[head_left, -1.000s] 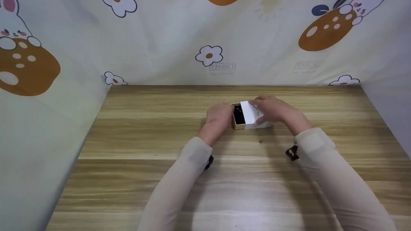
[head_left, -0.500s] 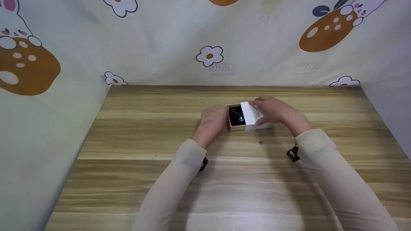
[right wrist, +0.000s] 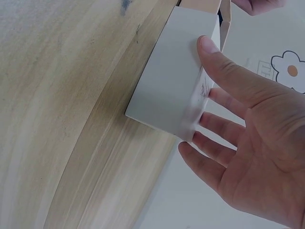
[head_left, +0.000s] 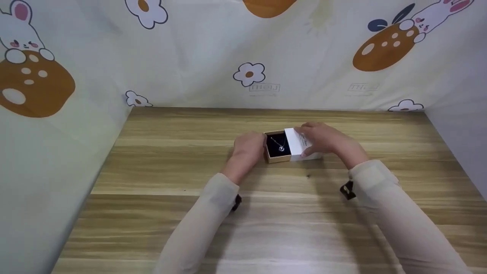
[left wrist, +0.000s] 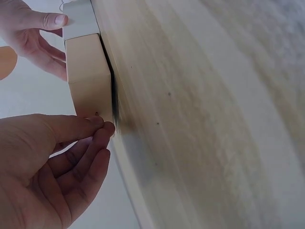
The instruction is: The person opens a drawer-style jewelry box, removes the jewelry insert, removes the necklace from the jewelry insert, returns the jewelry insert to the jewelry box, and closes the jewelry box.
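A small jewelry box sits on the table, its tan drawer (head_left: 279, 159) partly out of the white sleeve (head_left: 292, 141). On the drawer's black lining lies a silver necklace (head_left: 281, 148) with a round pendant. My left hand (head_left: 246, 149) is at the drawer's left end; in the left wrist view, thumb and forefinger pinch something small at that end, probably a pull tab, mostly hidden by the fingertips. With thumb on the near side and fingers across the printed top, my right hand (head_left: 328, 141) grips the sleeve, as the right wrist view also shows.
The wood-grain table (head_left: 152, 163) spreads around the box. Behind it hangs a pale cloth (head_left: 198, 57) printed with rabbits and flowers, reaching the table's back edge. A pale panel (head_left: 456, 102) stands along the right side. Black straps (head_left: 347, 190) hang below the cuffs.
My left hand has moved left, drawing the drawer further from the sleeve, so the necklace shows more. My right hand stays on the sleeve. The head view has tilted up slightly.
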`<state>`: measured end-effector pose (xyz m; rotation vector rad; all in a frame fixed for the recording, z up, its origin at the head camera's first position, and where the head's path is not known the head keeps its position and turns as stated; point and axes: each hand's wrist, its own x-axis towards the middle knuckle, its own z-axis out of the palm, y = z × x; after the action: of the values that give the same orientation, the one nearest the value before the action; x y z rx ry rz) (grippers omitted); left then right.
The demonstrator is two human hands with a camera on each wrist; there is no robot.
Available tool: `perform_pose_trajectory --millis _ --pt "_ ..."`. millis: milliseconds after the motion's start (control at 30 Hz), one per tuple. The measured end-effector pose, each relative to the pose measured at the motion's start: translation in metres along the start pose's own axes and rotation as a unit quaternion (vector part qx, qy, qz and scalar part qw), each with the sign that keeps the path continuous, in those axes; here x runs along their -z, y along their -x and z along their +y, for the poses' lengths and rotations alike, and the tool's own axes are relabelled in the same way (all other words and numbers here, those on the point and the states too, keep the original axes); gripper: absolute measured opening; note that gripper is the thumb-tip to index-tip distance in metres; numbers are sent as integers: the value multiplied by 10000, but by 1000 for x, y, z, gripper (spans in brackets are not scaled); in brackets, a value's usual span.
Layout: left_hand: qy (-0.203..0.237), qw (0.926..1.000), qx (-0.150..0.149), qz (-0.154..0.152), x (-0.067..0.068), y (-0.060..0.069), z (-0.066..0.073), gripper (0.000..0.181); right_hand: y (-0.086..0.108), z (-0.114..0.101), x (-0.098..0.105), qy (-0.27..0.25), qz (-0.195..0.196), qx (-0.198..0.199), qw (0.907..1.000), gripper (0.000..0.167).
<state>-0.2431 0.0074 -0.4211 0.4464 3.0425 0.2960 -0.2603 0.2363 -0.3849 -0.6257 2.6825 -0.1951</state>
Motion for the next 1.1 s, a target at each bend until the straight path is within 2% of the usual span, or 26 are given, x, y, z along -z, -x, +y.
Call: perform_pose_trajectory --millis 267,533,800,1100 --pt "-39 9997 -69 239 -1 4 -5 13 3 2 1 83 121 114 9998 90" --pt "111 9999 -33 -89 4 2 -8 14 5 2 2 159 53 94 9998 90" --pt "160 9996 11 -246 6 2 -12 10 2 2 3 145 -23 56 9999 92" --pt "141 9998 76 -139 3 6 -19 10 1 1 0 164 49 148 9997 90"
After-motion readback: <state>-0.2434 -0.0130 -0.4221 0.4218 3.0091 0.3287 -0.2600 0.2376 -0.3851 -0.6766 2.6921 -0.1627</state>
